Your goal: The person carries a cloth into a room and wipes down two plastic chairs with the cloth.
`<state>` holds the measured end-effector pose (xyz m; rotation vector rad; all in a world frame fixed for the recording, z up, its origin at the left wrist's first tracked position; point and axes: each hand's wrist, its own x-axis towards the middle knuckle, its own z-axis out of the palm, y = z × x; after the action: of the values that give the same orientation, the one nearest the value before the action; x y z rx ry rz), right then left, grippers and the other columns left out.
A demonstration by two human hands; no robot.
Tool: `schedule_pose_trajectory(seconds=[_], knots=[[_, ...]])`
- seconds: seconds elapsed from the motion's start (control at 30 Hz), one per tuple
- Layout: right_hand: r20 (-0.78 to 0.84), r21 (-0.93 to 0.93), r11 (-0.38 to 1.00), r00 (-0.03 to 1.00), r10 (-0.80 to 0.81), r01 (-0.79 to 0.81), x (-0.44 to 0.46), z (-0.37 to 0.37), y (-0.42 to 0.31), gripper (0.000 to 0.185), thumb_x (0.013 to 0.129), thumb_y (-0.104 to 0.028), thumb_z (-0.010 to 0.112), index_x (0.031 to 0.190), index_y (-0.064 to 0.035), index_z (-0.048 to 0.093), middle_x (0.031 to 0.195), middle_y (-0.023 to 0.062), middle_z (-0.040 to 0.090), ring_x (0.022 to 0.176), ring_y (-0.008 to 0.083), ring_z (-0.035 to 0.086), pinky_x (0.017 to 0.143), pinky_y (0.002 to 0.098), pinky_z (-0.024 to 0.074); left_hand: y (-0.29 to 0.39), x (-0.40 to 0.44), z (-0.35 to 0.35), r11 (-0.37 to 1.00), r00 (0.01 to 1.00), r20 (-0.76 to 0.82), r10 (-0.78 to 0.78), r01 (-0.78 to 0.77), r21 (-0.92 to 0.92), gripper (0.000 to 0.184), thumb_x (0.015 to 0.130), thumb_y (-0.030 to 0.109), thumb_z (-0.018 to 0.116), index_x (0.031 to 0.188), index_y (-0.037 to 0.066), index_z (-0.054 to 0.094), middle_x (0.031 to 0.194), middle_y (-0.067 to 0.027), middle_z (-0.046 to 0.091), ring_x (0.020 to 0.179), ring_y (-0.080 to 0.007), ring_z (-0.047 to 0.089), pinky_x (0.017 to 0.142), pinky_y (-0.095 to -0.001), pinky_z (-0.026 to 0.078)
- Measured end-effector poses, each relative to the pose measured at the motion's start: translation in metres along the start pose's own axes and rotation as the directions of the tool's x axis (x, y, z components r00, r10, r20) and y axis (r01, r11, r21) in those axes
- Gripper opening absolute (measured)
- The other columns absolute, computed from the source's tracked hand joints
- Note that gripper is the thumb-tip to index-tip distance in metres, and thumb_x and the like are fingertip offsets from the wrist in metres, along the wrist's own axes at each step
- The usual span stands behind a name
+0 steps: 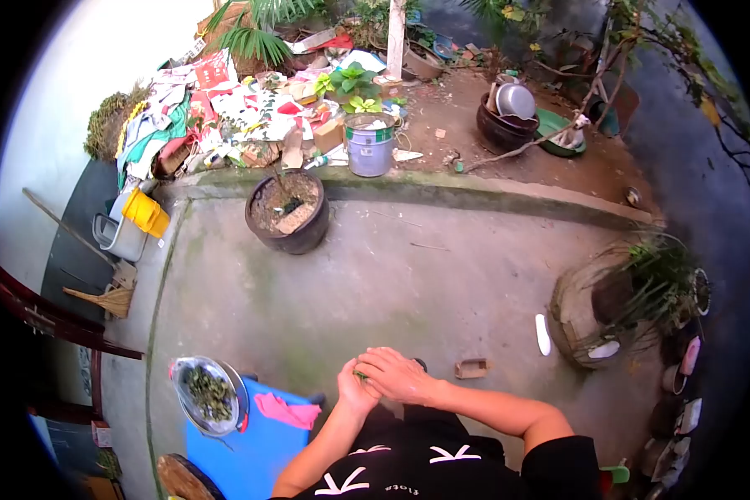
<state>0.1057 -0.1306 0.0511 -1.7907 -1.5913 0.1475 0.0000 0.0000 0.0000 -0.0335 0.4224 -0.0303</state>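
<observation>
Two hands folded together over a scrap of green, beside a blue counter.

The left hand (353, 393) lies palm inward beneath, and the right hand (404, 377) laps over it; the fingers of both close on the green scrap (361, 375), which peeks out between them, though it is mostly hidden and I cannot tell whether it is leaf or stem. To the left of the hands, the blue counter (262, 446) carries a metal basin (241, 400) of leafy greens (208, 393) at its far left corner, with a pink cloth (287, 412) near its far right corner. Ahead, a dark round pot (302, 241) of soil stands on the concrete floor (408, 283); a small brown block (472, 368) lies to the right of the hands.
</observation>
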Motion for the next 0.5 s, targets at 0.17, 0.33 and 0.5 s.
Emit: schedule_pose_trajectory(seconds=[0.17,0.33,0.5], knots=[[0.119,0.132,0.991,0.993,-0.021,0.006,0.075,-0.059,0.098,0.038,0.086,-0.015,0.062,0.122,-0.0042,0.057,0.129,0.0164,0.056,0.126,0.0356,0.050,0.108,0.0478,0.0376,0.019,0.090,0.084,0.973,0.925,-0.304,0.229,-0.204,0.112,0.047,0.100,0.033,0.027,0.129,0.005,0.050,0.131,-0.0141,0.056,0.123,-0.0306,0.055,0.102,-0.0479,0.047],[0.155,0.138,0.986,0.981,-0.117,0.096,0.168,-0.066,0.187,0.036,0.084,-0.014,0.061,0.119,-0.0037,0.058,0.125,0.0163,0.057,0.125,0.0354,0.050,0.107,0.0476,0.0378,0.097,0.170,0.111,0.958,0.938,-0.214,0.274,-0.285,-0.025,0.040,0.100,0.022,0.030,0.125,0.002,0.053,0.128,-0.0156,0.059,0.121,-0.0301,0.057,0.104,-0.0463,0.046],[0.170,0.065,0.993,0.980,-0.106,0.097,0.270,-0.094,0.280,0.038,0.085,-0.013,0.062,0.121,-0.0027,0.055,0.128,0.0159,0.055,0.125,0.0340,0.049,0.107,0.0468,0.0379,0.183,0.283,0.160,0.960,0.943,-0.181,0.278,-0.267,0.083,0.040,0.101,0.027,0.031,0.124,0.004,0.054,0.127,-0.0128,0.060,0.120,-0.0276,0.057,0.104,-0.0441,0.047]])
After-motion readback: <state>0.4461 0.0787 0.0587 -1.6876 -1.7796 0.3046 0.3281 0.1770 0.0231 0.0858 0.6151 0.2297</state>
